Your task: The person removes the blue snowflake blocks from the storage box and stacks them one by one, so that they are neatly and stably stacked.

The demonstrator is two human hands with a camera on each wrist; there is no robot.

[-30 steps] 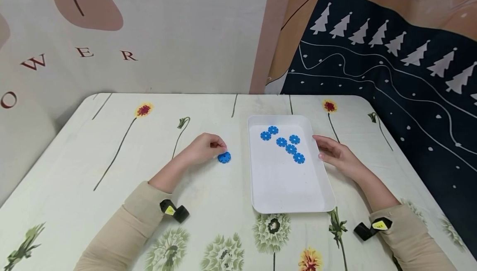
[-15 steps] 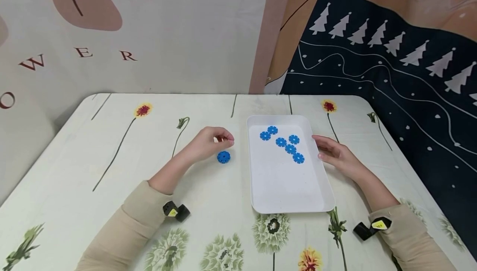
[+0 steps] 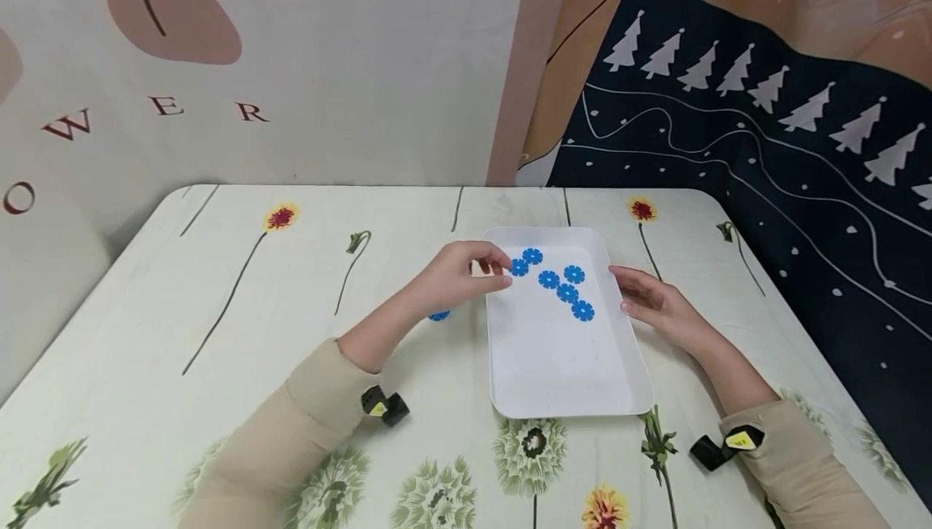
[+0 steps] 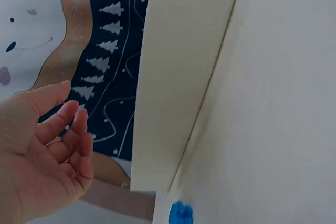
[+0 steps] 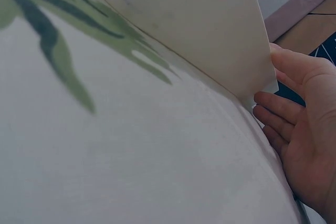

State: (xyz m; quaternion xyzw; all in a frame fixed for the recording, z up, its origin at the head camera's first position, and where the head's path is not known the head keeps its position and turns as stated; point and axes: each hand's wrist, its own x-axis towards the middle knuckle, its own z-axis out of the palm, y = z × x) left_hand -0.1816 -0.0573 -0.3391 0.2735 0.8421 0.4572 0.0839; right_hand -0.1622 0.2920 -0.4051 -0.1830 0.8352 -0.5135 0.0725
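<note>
Blue notched plastic discs, several of them, lie in a shallow white tray. My left hand hovers over the tray's left rim, thumb and forefinger apart, beside the leftmost disc. In the left wrist view, this hand has loosely bent fingers with nothing between them. On the table left of the tray sits a stack of blue discs, mostly hidden behind the left wrist in the head view. My right hand touches the tray's right side with relaxed fingers; its thumb meets the tray wall in the right wrist view.
A flower-print cloth covers the table, whose far edge meets a pale wall hanging. A dark hanging with white trees borders the table's right side.
My left hand has let go of the blue discs on the table and moved right, empty, to the tray's left rim. The right hand and tray have stayed in place.
</note>
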